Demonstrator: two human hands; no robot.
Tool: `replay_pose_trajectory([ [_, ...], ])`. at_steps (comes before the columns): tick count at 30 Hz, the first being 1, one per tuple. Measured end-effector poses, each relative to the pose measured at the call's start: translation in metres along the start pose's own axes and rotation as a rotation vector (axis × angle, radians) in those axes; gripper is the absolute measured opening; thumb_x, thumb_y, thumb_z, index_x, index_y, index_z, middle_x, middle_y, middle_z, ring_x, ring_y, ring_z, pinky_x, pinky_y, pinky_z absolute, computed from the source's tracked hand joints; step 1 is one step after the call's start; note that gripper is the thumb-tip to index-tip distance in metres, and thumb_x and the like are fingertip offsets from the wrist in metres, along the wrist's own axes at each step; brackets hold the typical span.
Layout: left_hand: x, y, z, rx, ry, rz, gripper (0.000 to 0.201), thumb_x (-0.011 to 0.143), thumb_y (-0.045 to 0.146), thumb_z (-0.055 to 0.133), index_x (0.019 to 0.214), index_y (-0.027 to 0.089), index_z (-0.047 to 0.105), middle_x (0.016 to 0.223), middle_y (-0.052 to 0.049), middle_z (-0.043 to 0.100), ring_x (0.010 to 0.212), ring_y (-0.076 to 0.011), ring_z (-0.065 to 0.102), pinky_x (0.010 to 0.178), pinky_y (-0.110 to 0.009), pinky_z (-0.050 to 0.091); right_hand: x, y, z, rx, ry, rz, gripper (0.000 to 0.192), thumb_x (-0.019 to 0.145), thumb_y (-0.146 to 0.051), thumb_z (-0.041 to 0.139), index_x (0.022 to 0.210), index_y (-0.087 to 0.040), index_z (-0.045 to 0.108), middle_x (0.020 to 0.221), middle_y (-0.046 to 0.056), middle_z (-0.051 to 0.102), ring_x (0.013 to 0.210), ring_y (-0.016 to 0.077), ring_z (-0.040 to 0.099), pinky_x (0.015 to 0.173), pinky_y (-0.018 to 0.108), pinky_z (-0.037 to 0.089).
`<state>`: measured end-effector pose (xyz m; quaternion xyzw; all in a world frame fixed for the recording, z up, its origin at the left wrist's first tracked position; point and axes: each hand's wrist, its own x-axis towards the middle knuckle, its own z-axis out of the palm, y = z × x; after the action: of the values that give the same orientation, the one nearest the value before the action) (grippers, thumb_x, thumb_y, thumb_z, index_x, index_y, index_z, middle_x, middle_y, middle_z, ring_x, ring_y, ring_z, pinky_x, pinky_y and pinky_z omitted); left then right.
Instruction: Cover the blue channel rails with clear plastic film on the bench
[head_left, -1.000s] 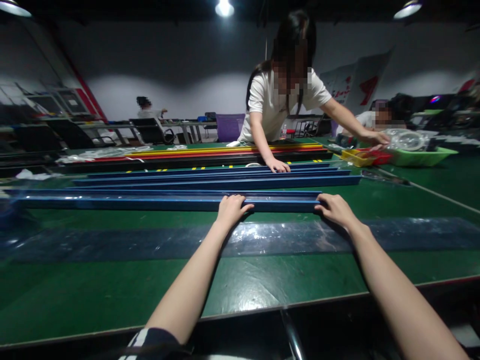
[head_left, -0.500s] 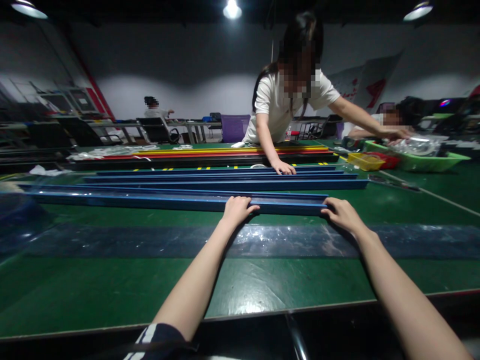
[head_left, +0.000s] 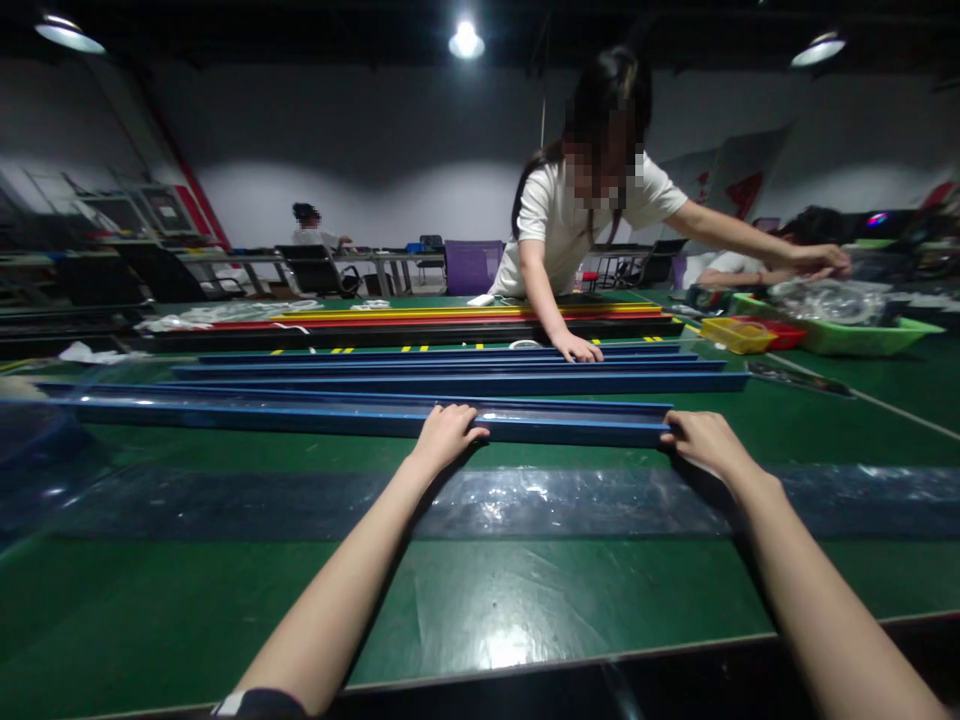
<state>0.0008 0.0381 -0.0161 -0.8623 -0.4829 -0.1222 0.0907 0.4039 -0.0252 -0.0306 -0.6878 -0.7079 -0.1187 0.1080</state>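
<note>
Our left hand point(head_left: 444, 436) grips nearest blue rail point(head_left: 300, 415) mid-length, right hand point(head_left: 701, 440) clasps right end; long, stiff, slick, likely light.

Both arms outstretched, fingers point(head_left: 463, 420) curled

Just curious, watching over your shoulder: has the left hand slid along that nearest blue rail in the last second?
Yes. The left hand has shifted leftward along the nearest blue rail, farther from the rail's right end, where the right hand rests.

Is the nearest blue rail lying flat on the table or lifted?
Flat: the nearest blue rail rests along the green table, both hands on it.
</note>
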Motion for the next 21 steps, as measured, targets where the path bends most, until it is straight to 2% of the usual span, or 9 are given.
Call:
replay_pose_trajectory([
  [4, -0.002, -0.001, 0.003, 0.004, 0.006, -0.001, 0.030, 0.086, 0.046, 0.043, 0.087, 0.019, 0.057, 0.098, -0.005, 0.062, 0.095, -0.0205, 0.055, 0.077, -0.030, 0.035, 0.013, -0.033, -0.009, -0.115, -0.088, 0.004, 0.008, 0.064, -0.016, 0.057, 0.070, -0.020, 0.061, 0.074, 0.011, 0.066, 0.076, 0.0254, 0.060, 0.078, 0.040, 0.034],
  [6, -0.002, 0.000, 0.005, 0.025, 0.008, -0.005, 0.032, 0.087, 0.047, 0.042, 0.087, 0.019, 0.057, 0.098, -0.005, 0.062, 0.094, -0.0206, 0.055, 0.076, -0.030, 0.035, 0.023, -0.061, -0.011, -0.022, -0.110, -0.004, 0.017, 0.067, -0.017, 0.057, 0.082, -0.020, 0.062, 0.085, 0.013, 0.066, 0.080, 0.0259, 0.060, 0.077, 0.039, 0.036],
  [9, -0.002, 0.001, 0.006, 0.056, 0.014, -0.021, 0.034, 0.087, 0.049, 0.040, 0.089, 0.019, 0.056, 0.097, -0.006, 0.061, 0.093, -0.0206, 0.055, 0.075, -0.030, 0.035, 0.038, -0.112, -0.012, 0.207, -0.077, -0.165, 0.027, 0.074, -0.029, 0.057, 0.100, -0.021, 0.058, 0.097, 0.010, 0.063, 0.089, 0.0225, 0.058, 0.076, 0.033, 0.038],
  [11, -0.002, 0.000, 0.007, 0.067, 0.026, -0.020, 0.035, 0.087, 0.049, 0.038, 0.090, 0.018, 0.055, 0.097, -0.007, 0.061, 0.093, -0.0208, 0.054, 0.075, -0.030, 0.035, 0.045, -0.146, -0.011, 0.323, -0.068, -0.276, 0.027, 0.077, -0.034, 0.055, 0.101, -0.021, 0.056, 0.099, 0.009, 0.061, 0.091, 0.0195, 0.056, 0.076, 0.029, 0.039],
  [14, -0.003, -0.001, 0.009, 0.081, 0.042, -0.003, 0.035, 0.088, 0.048, 0.037, 0.092, 0.018, 0.054, 0.098, -0.008, 0.060, 0.094, -0.0213, 0.053, 0.075, -0.030, 0.036, 0.049, -0.188, -0.009, 0.400, -0.033, -0.318, 0.020, 0.078, -0.032, 0.056, 0.094, -0.019, 0.055, 0.094, 0.007, 0.060, 0.089, 0.0176, 0.055, 0.075, 0.027, 0.039],
  [17, -0.003, -0.001, 0.011, 0.093, 0.043, 0.001, 0.035, 0.088, 0.048, 0.037, 0.092, 0.018, 0.054, 0.098, -0.008, 0.059, 0.094, -0.0216, 0.053, 0.074, -0.030, 0.036, 0.049, -0.210, -0.003, 0.405, 0.022, -0.304, 0.010, 0.079, -0.024, 0.053, 0.088, -0.019, 0.052, 0.090, 0.006, 0.058, 0.086, 0.0171, 0.053, 0.073, 0.027, 0.039],
  [21, -0.003, -0.001, 0.012, 0.092, 0.052, -0.014, 0.036, 0.087, 0.049, 0.038, 0.093, 0.017, 0.054, 0.098, -0.009, 0.059, 0.095, -0.0218, 0.052, 0.075, -0.030, 0.036, 0.047, -0.215, 0.006, 0.373, 0.077, -0.278, 0.007, 0.078, -0.016, 0.050, 0.083, -0.020, 0.050, 0.084, 0.005, 0.057, 0.081, 0.0174, 0.051, 0.069, 0.027, 0.038],
])
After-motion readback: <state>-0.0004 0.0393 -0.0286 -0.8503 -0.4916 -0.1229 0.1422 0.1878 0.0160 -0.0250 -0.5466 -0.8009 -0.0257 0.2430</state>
